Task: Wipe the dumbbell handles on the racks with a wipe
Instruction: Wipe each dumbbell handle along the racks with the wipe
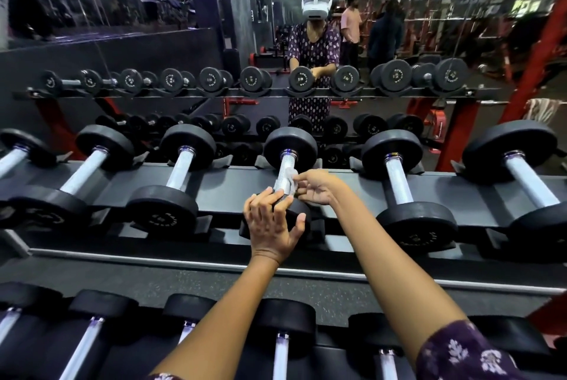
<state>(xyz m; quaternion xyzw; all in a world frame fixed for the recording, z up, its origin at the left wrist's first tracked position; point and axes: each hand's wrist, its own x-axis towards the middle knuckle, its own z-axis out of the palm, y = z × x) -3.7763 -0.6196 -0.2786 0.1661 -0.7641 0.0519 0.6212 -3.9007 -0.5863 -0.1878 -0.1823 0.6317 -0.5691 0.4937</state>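
Two-tier dumbbell rack [233, 178], black with red uprights, mirror [399, 26] behind it. Upper tier: row of black-headed dumbbells with knurled silver handles, lying front to back in cradles. Right hand [313, 187] pinches a white wipe [288, 175] against the handle [283, 175] of the middle dumbbell [290, 149], wipe wrapped partway round the bar. Left hand [273, 223] rests with fingers spread and straight on that dumbbell's near head, which it largely hides. Lower tier: more dumbbells, near edge of view. Right forearm shows a purple floral sleeve [460, 355]. Mirror shows the person and others farther back.
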